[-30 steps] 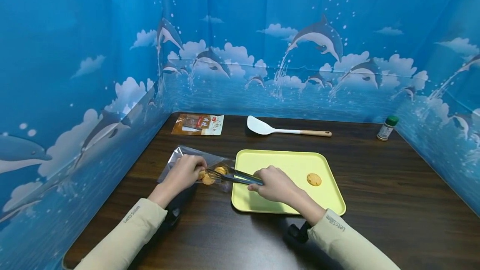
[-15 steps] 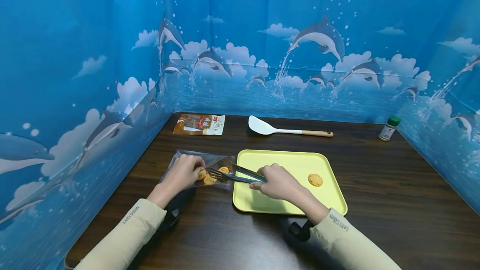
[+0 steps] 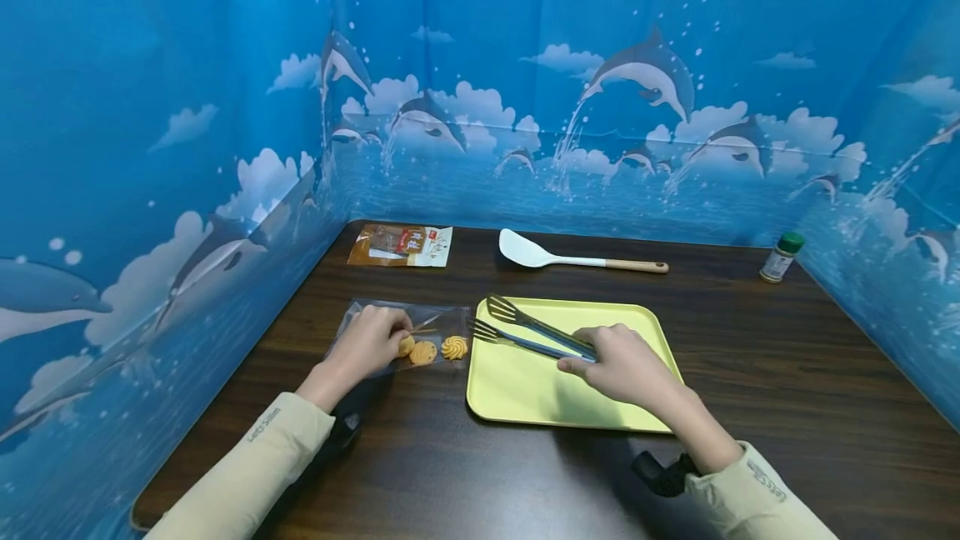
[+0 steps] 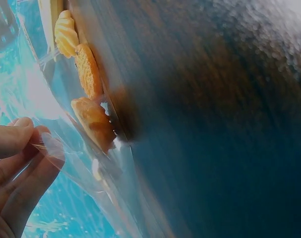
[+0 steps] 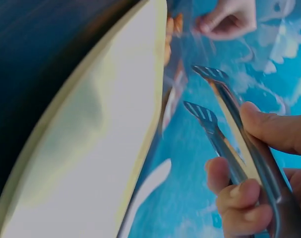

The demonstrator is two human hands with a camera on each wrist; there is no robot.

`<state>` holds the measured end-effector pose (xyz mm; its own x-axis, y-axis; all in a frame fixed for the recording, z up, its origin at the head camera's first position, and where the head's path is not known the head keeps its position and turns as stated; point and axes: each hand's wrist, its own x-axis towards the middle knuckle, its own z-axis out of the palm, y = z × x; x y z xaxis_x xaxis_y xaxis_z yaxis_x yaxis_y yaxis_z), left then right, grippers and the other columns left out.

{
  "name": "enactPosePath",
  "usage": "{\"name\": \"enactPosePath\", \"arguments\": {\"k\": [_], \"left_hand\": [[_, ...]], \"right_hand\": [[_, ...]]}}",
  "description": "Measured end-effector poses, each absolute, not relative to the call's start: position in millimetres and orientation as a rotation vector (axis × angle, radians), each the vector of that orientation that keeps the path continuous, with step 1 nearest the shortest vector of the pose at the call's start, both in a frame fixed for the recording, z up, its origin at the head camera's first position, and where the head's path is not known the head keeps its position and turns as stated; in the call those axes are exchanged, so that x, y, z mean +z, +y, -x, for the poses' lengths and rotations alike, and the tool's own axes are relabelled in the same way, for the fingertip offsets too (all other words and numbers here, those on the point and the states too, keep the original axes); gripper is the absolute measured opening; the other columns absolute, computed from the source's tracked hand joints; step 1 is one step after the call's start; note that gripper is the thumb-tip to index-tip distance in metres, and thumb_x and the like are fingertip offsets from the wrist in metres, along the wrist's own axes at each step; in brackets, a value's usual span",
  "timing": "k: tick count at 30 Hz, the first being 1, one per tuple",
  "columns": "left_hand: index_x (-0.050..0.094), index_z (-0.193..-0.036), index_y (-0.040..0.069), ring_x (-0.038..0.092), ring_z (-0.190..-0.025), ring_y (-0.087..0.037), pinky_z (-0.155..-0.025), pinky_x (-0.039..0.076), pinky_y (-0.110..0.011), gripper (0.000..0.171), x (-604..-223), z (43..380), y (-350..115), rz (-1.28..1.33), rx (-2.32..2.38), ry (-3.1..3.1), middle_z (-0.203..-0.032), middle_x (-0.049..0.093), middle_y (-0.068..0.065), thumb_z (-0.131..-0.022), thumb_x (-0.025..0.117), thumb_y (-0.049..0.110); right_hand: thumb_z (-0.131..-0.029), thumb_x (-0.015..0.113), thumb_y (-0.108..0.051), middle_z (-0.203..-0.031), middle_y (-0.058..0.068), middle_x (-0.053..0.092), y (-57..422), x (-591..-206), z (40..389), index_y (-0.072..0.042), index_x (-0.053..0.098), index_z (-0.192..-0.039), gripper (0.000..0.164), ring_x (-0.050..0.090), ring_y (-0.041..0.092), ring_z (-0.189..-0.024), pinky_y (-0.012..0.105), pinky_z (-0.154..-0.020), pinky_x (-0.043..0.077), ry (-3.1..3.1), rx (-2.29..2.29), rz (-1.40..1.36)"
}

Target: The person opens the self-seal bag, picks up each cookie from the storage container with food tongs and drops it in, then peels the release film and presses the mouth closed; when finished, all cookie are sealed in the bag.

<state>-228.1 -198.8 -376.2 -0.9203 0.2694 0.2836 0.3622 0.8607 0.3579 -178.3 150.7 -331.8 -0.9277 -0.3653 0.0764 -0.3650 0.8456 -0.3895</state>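
My left hand [image 3: 367, 344] pinches the edge of a clear plastic bag [image 4: 53, 146] between thumb and fingers. Inside the bag lie a swirled cookie [image 3: 454, 347], a round cookie [image 3: 423, 352] and a third cookie [image 3: 406, 346] close to my fingertips. My right hand [image 3: 626, 365] grips slotted metal tongs [image 3: 551, 331] above the yellow tray [image 3: 525, 398]. Their two heads are spread apart with nothing between them, as the right wrist view also shows. The cookie seen earlier on the tray is hidden behind my right hand.
Along the back of the table lie a brown food packet [image 3: 401, 246] and a white spatula [image 3: 525, 250] with a wooden handle. A green-capped seasoning bottle [image 3: 782, 257] stands at the far right. Blue dolphin-print curtains enclose the back and sides.
My right hand has drawn the tongs out of the bag and moved right over the tray, the tongs' arms spreading. My left hand stays at the bag; the cookies inside show more plainly.
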Motion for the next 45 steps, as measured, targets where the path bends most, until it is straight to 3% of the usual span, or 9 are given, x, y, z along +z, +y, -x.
{"name": "enactPosePath", "arguments": {"k": [6, 9, 11, 14, 17, 25, 33, 41, 45], "left_hand": [[0.075, -0.089, 0.004, 0.061, -0.069, -0.014, -0.067, 0.054, -0.036, 0.011, -375.9, 231.0, -195.4, 0.472, -0.608, -2.831, -0.083, 0.071, -0.007, -0.09, 0.065, 0.001], [0.074, -0.091, 0.003, 0.059, -0.068, -0.013, -0.067, 0.053, -0.035, 0.011, -375.7, 231.0, -195.9, 0.469, -0.63, -2.847, -0.084, 0.071, -0.007, -0.091, 0.064, 0.002], [0.074, -0.093, 0.003, 0.058, -0.068, -0.014, -0.066, 0.052, -0.035, 0.011, -375.5, 230.5, -196.5, 0.464, -0.644, -2.856, -0.085, 0.071, -0.008, -0.091, 0.064, 0.003], [0.074, -0.094, 0.003, 0.057, -0.067, -0.014, -0.065, 0.051, -0.034, 0.011, -375.8, 229.7, -197.5, 0.455, -0.65, -2.862, -0.086, 0.071, -0.008, -0.091, 0.064, 0.004], [0.074, -0.095, 0.002, 0.057, -0.065, -0.013, -0.064, 0.05, -0.034, 0.011, -376.3, 229.5, -198.3, 0.456, -0.637, -2.853, -0.086, 0.071, -0.009, -0.091, 0.064, 0.003], [0.074, -0.095, 0.002, 0.057, -0.065, -0.014, -0.064, 0.051, -0.034, 0.011, -376.0, 229.5, -198.6, 0.451, -0.642, -2.863, -0.086, 0.071, -0.009, -0.091, 0.064, 0.004], [0.073, -0.094, 0.004, 0.056, -0.064, -0.012, -0.062, 0.049, -0.033, 0.009, -377.8, 229.2, -200.4, 0.459, -0.632, -2.856, -0.084, 0.07, -0.007, -0.091, 0.064, 0.004], [0.073, -0.092, 0.004, 0.055, -0.062, -0.011, -0.061, 0.048, -0.032, 0.01, -378.8, 228.4, -202.6, 0.482, -0.631, -2.841, -0.081, 0.07, -0.006, -0.091, 0.063, 0.004], [0.073, -0.092, 0.004, 0.056, -0.062, -0.011, -0.062, 0.05, -0.033, 0.01, -378.1, 227.9, -203.2, 0.479, -0.622, -2.837, -0.082, 0.07, -0.006, -0.091, 0.063, 0.004]], "right_hand": [[-0.089, 0.069, -0.039, -0.047, -0.006, 0.037, 200.7, -327.3, 160.9, 0.001, 0.064, -0.125, 0.054, 0.026, 0.009, -0.047, 0.029, -0.052, 0.03, 3.086, -0.584, 0.479], [-0.088, 0.069, -0.042, -0.046, -0.007, 0.033, 222.7, -328.6, 153.4, 0.003, 0.062, -0.126, 0.06, 0.023, 0.009, -0.047, 0.028, -0.049, 0.027, 3.097, -0.556, 0.399], [-0.087, 0.07, -0.043, -0.048, -0.006, 0.034, 236.2, -329.5, 149.7, 0.004, 0.061, -0.127, 0.063, 0.025, 0.009, -0.047, 0.028, -0.048, 0.027, 3.089, -0.542, 0.338], [-0.087, 0.068, -0.049, -0.058, -0.003, 0.052, 255.7, -330.2, 144.8, 0.006, 0.059, -0.128, 0.07, 0.036, 0.011, -0.049, 0.029, -0.048, 0.031, 3.068, -0.503, 0.265], [-0.087, 0.067, -0.052, -0.067, 0.0, 0.06, 272.8, -330.9, 141.1, 0.008, 0.057, -0.129, 0.075, 0.045, 0.013, -0.054, 0.031, -0.05, 0.034, 3.036, -0.471, 0.185], [-0.087, 0.065, -0.056, -0.067, 0.0, 0.05, 303.1, -339.9, 135.1, 0.009, 0.058, -0.127, 0.077, 0.045, 0.016, -0.061, 0.034, -0.055, 0.033, 2.982, -0.392, 0.074], [-0.087, 0.065, -0.055, -0.096, 0.017, 0.071, 311.3, -349.8, 135.3, 0.013, 0.059, -0.123, 0.077, 0.065, 0.023, -0.077, 0.048, -0.063, 0.049, 2.962, -0.381, 0.089], [-0.089, 0.063, -0.055, -0.091, 0.01, 0.071, 307.7, -350.2, 132.7, 0.013, 0.06, -0.122, 0.076, 0.06, 0.016, -0.07, 0.044, -0.062, 0.049, 2.972, -0.412, 0.103], [-0.089, 0.062, -0.055, -0.078, 0.001, 0.067, 303.3, -349.2, 130.6, 0.013, 0.059, -0.123, 0.076, 0.054, 0.014, -0.065, 0.038, -0.059, 0.046, 2.982, -0.442, 0.113]]}}
